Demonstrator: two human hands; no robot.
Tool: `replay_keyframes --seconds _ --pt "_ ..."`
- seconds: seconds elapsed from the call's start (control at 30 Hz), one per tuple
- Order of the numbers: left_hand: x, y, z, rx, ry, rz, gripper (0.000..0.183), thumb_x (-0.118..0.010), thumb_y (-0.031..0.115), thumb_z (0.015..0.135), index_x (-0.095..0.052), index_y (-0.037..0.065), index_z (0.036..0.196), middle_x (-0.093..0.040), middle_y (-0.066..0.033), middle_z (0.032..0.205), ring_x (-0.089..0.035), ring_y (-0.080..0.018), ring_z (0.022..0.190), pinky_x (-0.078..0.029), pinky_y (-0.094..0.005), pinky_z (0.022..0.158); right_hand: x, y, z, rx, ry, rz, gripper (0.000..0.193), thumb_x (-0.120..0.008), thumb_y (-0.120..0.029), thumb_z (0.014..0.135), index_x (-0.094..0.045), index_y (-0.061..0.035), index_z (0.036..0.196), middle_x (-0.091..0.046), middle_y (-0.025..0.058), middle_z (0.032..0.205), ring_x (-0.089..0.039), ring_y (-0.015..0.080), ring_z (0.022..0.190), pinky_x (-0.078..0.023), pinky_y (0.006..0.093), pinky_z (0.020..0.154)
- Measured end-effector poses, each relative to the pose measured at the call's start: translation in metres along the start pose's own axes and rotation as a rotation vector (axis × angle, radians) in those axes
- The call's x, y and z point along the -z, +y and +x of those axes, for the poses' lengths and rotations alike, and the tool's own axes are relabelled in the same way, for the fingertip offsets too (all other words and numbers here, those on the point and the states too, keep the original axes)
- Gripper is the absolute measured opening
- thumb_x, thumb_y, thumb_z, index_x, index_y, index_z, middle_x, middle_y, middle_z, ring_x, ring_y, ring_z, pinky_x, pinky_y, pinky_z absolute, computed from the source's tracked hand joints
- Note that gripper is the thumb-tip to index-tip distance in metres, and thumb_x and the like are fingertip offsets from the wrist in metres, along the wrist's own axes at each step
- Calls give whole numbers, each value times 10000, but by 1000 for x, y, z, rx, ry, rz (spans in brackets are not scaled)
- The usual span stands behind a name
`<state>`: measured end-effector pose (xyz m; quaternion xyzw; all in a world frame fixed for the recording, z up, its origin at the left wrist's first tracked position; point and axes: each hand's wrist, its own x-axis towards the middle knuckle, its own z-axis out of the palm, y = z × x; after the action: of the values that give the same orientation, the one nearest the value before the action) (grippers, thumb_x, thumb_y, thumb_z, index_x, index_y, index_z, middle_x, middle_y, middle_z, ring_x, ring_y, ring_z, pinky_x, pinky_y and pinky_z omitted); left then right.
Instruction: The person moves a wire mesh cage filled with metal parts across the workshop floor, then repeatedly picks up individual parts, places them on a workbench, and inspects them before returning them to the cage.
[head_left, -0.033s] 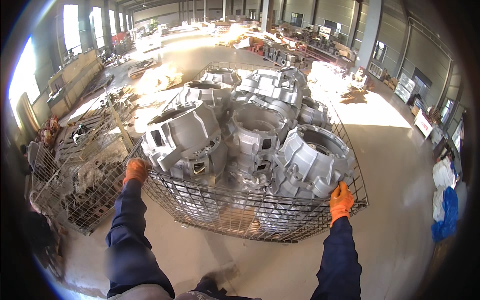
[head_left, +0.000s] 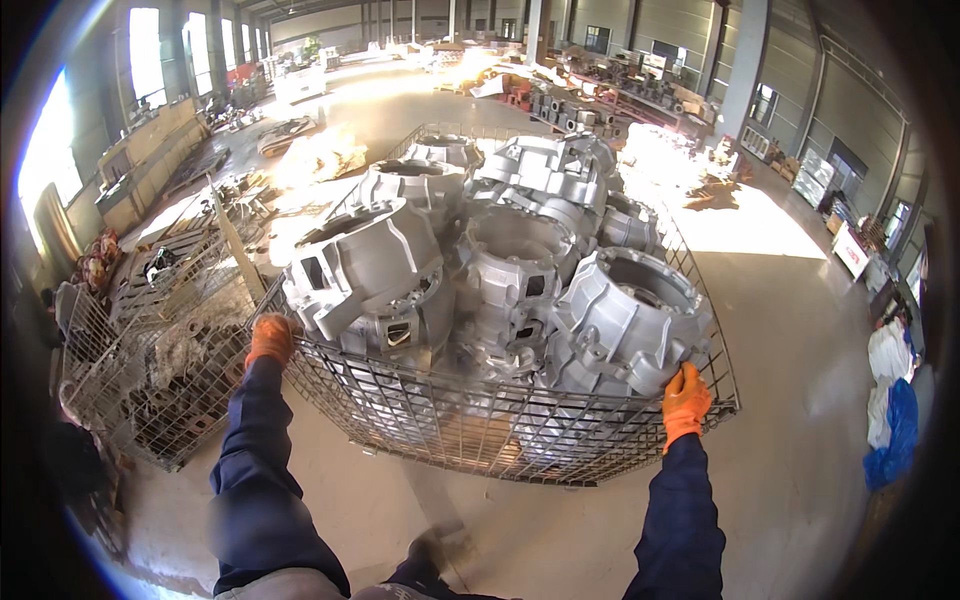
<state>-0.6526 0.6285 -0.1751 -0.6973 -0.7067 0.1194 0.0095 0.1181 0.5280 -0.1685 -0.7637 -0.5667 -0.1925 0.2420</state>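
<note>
My left hand grips the near-left corner of the wire cage, fingers curled over its top rim; my right hand clasps the near-right corner. Grey metal castings fill it.

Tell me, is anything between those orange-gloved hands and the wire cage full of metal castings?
Nothing visible. The left hand and the right hand both rest directly on the near top rim of the wire cage, at opposite corners.
</note>
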Motion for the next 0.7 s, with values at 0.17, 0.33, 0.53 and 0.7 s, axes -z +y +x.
replay_keyframes --seconds 0.17,0.33,0.53,0.7 --pt "27 -41 8 88 185 -141 144 -658 137 730 -742 170 842 -713 -129 857 -701 -336 844 -554 -437 739 11 -52 28 95 78 51 215 -572 -177 903 -669 -65 1059 -694 198 883 -658 413 826 -505 502 723" --pt "12 -68 64 43 -198 81 214 -668 185 773 -758 203 965 -732 -108 969 -703 -329 940 -565 -406 822 -30 -86 25 12 28 8 192 -584 -179 894 -663 -77 1037 -687 200 865 -655 414 806 -501 510 699" --pt "-27 -96 105 73 -77 88 218 -683 227 775 -762 167 969 -731 -128 997 -703 -330 955 -564 -409 841 -74 -120 45 -15 -20 -30 201 -588 -214 896 -659 -100 1045 -688 192 847 -658 412 796 -506 516 693" --pt "-27 -198 158 50 -40 120 189 -643 300 829 -727 135 866 -703 -154 901 -669 -386 863 -543 -452 737 -87 -222 38 -2 21 -15 204 -573 -210 907 -672 -100 1048 -693 193 863 -661 410 806 -509 515 694"
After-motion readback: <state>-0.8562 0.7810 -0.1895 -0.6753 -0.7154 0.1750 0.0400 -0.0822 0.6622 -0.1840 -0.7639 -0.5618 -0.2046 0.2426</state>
